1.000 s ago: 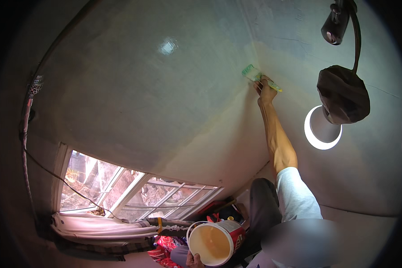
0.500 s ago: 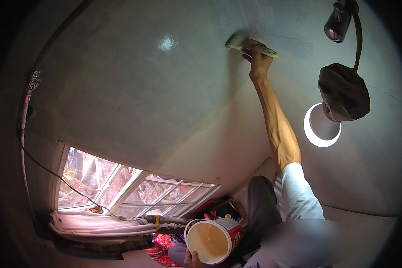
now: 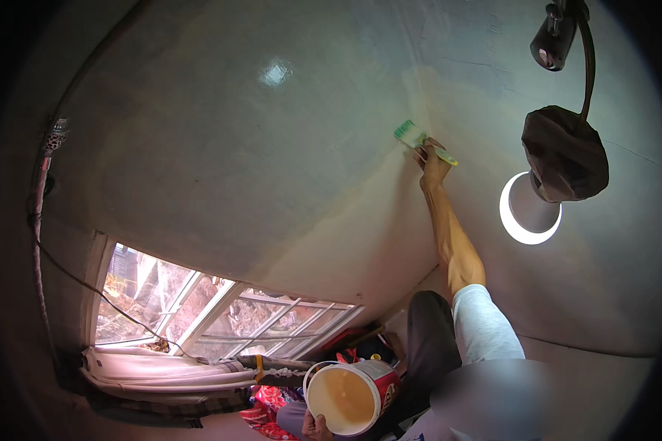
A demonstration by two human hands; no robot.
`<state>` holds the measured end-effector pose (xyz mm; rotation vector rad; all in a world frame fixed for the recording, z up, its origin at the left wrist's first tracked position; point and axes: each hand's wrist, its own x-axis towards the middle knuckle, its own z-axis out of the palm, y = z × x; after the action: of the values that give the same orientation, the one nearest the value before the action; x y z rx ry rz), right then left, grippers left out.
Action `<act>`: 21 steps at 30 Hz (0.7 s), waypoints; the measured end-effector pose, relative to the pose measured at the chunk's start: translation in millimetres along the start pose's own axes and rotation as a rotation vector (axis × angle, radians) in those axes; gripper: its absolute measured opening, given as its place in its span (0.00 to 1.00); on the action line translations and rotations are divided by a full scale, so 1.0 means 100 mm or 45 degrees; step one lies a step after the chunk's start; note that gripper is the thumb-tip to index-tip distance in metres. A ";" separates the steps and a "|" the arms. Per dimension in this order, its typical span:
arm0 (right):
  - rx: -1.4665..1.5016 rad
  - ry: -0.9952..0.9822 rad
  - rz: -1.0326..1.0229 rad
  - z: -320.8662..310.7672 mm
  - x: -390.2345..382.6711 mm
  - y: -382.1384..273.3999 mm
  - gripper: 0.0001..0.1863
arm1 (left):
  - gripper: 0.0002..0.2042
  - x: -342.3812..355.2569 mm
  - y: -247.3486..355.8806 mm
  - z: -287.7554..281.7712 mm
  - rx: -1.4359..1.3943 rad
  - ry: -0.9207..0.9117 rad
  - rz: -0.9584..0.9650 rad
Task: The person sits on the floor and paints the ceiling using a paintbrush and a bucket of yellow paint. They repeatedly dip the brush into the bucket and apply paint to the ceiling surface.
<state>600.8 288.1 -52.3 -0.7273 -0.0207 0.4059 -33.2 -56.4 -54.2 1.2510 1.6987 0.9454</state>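
Note:
My right hand [image 3: 435, 163], arm stretched upward, is closed round the handle of a flat paintbrush [image 3: 410, 135] with green-tinged bristles and a yellow-tipped handle. The bristles are at the wall [image 3: 346, 220]; whether they press on it I cannot tell. Around them a darker greyish-green area meets a paler beige one. At the lower edge my left hand [image 3: 317, 427] grips the rim of a white plastic bucket [image 3: 382, 375] with a red label. The bucket is tilted, its mouth and cream-coloured inside showing; how much it holds is unclear.
A lit lamp [image 3: 531, 220] with a dark cover [image 3: 566, 154] hangs at the right, below a dark fixture [image 3: 553, 40]. Framed windows [image 3: 221, 316] stand at lower left, with draped cloths [image 3: 162, 371] beneath. A cable [image 3: 40, 242] runs down the left side.
My right hand has brought the paintbrush down the wall, slightly to the right, and the arm is lower. The left hand and the bucket have hardly moved.

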 end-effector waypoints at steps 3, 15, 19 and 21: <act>-0.112 0.092 -0.106 0.05 0.00 -0.07 0.12 | 0.18 0.01 -0.02 -0.01 -0.007 -0.014 0.037; 0.134 -0.335 -0.286 1.04 0.04 -1.06 0.16 | 0.18 -0.01 0.00 0.00 -0.030 -0.046 0.018; 0.218 -0.241 -0.083 0.59 0.23 -0.66 0.17 | 0.18 -0.02 0.04 0.00 0.025 -0.034 0.001; 0.186 -0.158 -0.017 0.31 0.29 -0.41 0.17 | 0.19 -0.01 0.05 0.02 0.051 -0.030 -0.013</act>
<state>637.6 291.2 -5.7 -0.5571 -0.1119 0.4350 -29.7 -56.0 -50.2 1.2731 1.7116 0.8912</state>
